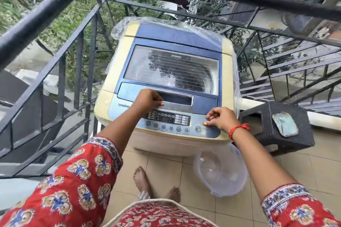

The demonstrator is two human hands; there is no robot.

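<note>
A cream and blue top-loading washing machine (227,64) stands on the balcony in front of me, its glass lid (171,68) closed and clear plastic draped over its back. My left hand (148,100) is at the silver lid handle (177,104), fingers curled over its near edge. My right hand (220,119), a red thread round its wrist, rests on the right end of the control panel (166,117). Its fingers are curled and one fingertip presses a round button (204,124).
A dark woven stool (273,134) stands right of the machine with a pale blue-green slab (285,124) on top. A clear plastic tub (219,173) lies on the tiled floor by my bare feet. Black metal railing (60,72) runs along the left and back; metal stairs (295,64) descend at right.
</note>
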